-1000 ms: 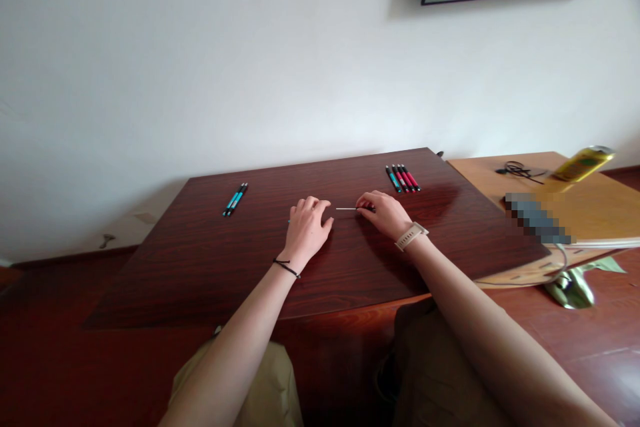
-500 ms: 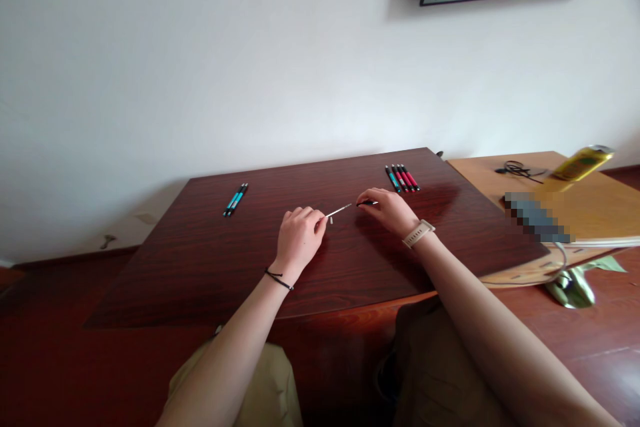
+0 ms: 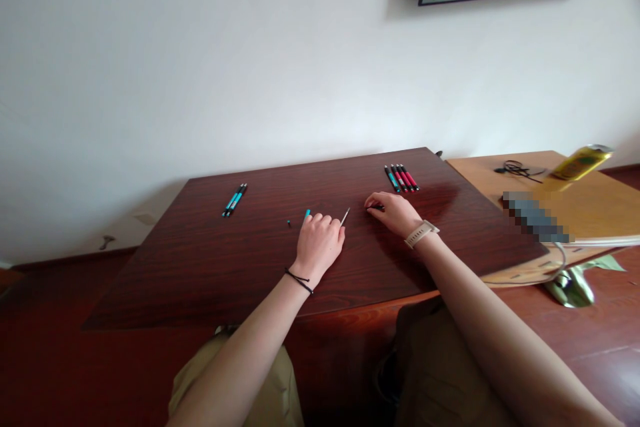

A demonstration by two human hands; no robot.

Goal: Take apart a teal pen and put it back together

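The left hand [image 3: 320,243] pinches a thin refill [image 3: 345,216] (it could bend under pressure); the right hand [image 3: 395,212] pinches a small dark piece [image 3: 376,207], easily lost if dropped on the dark surface [image 3: 200,267].

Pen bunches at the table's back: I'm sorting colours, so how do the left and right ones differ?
The left bunch has two pens, the right bunch four. The left bunch is all teal; the right bunch has one teal, three red. The left bunch's far ends lean right, the right bunch's left. Both lie flat, side by side.
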